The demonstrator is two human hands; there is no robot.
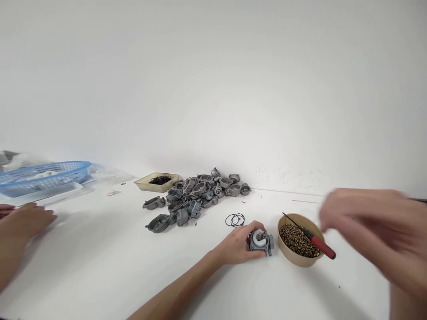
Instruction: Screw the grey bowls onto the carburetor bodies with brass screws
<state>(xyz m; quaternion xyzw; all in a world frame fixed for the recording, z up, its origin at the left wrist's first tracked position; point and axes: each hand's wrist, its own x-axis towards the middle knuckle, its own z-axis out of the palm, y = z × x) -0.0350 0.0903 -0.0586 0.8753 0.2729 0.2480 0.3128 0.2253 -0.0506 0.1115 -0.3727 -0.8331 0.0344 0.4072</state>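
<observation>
My left hand (238, 245) rests on the white table and is closed around a small grey carburetor body (261, 242) with a white round part on top. My right hand (367, 231) hovers to the right, above and beside a tan bowl (295, 260) of brass screws; it is smeared by motion and its fingers are unclear. A red-handled screwdriver (322, 247) lies across the bowl's rim. A few black O-rings (235, 220) lie just behind my left hand.
A pile of grey metal covers (196, 193) sits at the middle back, beside a beige tray (147, 184) of black rings. A blue basket (43, 175) stands at far left. Another person's hand (25, 220) rests on the table at the left edge.
</observation>
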